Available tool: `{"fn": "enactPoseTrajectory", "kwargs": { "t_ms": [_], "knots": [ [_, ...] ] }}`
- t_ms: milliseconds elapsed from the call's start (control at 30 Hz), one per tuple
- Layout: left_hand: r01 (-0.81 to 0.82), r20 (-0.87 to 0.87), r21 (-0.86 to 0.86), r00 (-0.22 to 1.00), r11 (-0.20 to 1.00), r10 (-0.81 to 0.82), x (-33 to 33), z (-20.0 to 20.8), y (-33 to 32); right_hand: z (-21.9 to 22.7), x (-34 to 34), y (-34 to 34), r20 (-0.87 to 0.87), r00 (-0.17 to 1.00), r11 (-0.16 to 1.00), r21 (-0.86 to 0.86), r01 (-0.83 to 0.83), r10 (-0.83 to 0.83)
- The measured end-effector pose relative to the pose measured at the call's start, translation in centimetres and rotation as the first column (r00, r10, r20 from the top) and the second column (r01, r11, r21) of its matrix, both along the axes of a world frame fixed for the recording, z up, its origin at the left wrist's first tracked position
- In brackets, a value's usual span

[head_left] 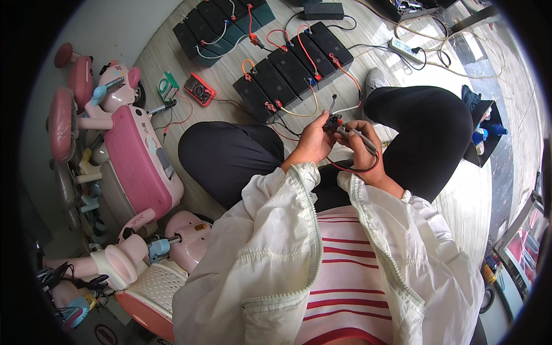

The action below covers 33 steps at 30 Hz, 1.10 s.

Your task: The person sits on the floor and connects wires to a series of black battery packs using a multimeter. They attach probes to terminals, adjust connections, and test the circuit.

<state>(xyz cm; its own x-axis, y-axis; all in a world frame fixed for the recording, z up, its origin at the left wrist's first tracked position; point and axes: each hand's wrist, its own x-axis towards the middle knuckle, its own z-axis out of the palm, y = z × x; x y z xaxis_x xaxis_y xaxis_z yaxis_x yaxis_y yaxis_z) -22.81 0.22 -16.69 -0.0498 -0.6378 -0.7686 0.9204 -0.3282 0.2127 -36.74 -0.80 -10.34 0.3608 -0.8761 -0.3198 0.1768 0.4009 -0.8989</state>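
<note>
From my remote seat I see the left hand [313, 140] pinching a small black connector [332, 123] between the knees; just beside it, the right hand [364, 152] has its fingers curled around a grey rod-like tool [361, 139]. Ahead, a red multimeter [199, 89] lies near wired black batteries [276, 81].

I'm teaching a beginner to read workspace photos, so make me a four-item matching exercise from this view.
Things:
1. Right hand
2. Meter
3. Power strip
4. Batteries

Descriptions:
A. White, with a plug in it
B. Mostly black, standing in rows
C. Gripping a grey rod-shaped thing
D. Red-edged, lying on the floor

Pairs: 1-C, 2-D, 3-A, 4-B
</note>
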Motion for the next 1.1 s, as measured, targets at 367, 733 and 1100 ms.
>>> {"fn": "enactPoseTrajectory", "kwargs": {
  "t_ms": [367,733,1100],
  "knots": [
    [0.029,-0.080,-0.086,0.996,0.996,-0.035,0.5,-1.4,0.4,-0.1,0.1,0.1,-0.005,1.000,1.000,0.006,0.009,-0.009],
    [-0.013,-0.011,-0.066,1.000,0.998,0.013,0.4,0.0,0.1,-0.1,-0.3,-0.4,0.119,0.991,0.983,0.179,0.046,-0.068],
    [-0.018,-0.026,-0.084,1.000,0.996,0.015,0.8,-0.7,0.3,-0.5,-1.1,-1.0,0.522,0.844,0.885,0.443,-0.147,-0.121]
  ]
}}
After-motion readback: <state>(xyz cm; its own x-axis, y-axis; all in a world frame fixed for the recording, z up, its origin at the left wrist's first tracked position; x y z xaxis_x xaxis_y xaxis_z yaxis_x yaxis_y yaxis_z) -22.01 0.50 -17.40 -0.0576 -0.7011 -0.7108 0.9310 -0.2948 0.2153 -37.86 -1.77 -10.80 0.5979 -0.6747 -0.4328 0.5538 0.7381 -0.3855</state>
